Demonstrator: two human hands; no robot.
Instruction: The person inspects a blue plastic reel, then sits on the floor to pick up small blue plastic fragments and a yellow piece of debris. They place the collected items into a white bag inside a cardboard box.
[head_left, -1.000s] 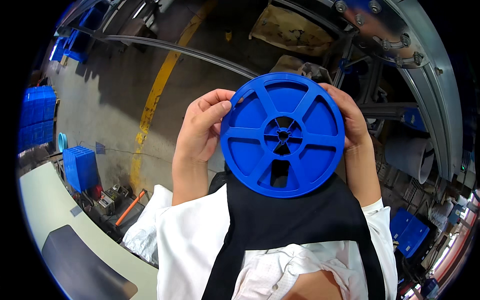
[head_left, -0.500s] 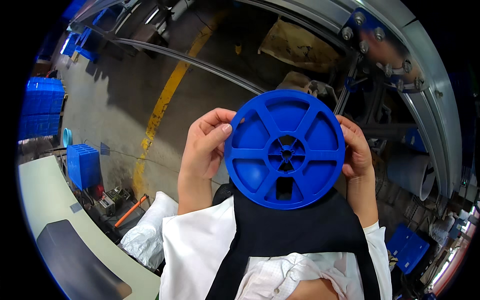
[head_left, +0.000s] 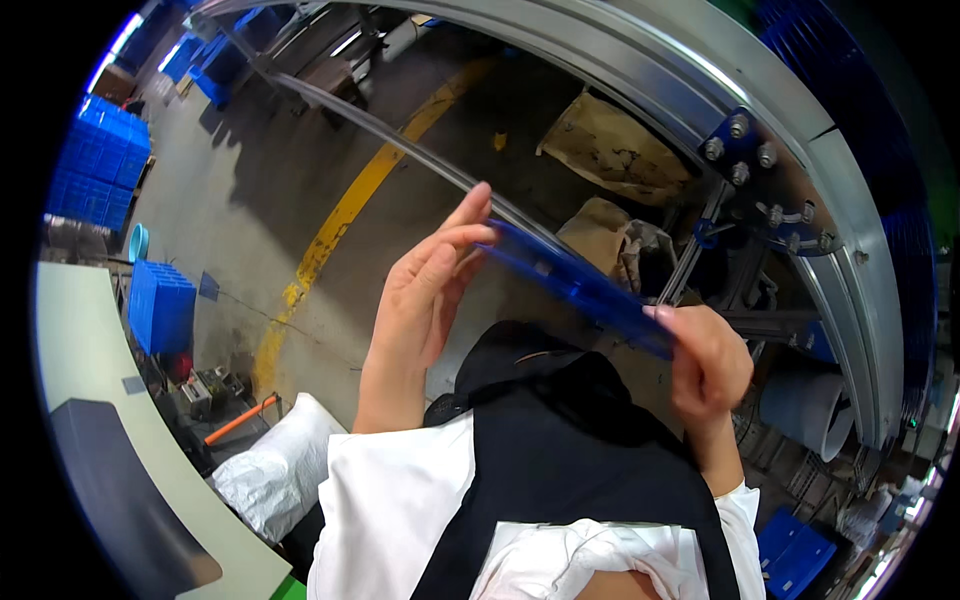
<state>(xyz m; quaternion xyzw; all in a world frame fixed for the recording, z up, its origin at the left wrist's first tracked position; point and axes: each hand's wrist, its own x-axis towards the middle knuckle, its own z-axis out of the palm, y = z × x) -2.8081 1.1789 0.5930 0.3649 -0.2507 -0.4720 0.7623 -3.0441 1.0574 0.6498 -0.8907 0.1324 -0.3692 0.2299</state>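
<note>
A blue plastic reel (head_left: pixel 575 283) is tilted nearly edge-on in front of me, blurred by motion, so its spoked face hardly shows. My right hand (head_left: pixel 708 362) pinches its lower right end between thumb and curled fingers. At the upper left end, my left hand (head_left: pixel 428 285) holds the rim at its fingertips, one finger raised above the edge. The reel slopes down from my left hand to my right.
A metal frame (head_left: pixel 850 290) with a bolted bracket (head_left: pixel 740 150) curves along the right. A pale machine top (head_left: pixel 100 350) lies at left, near a blue crate (head_left: pixel 162 305) and white sack (head_left: pixel 275 470). Blue crates (head_left: pixel 105 150) stand stacked farther off.
The reel has turned from face-on to nearly edge-on, its right end now lower. My right hand has moved down a little; one left finger has lifted off the rim. The view has shifted slightly.
</note>
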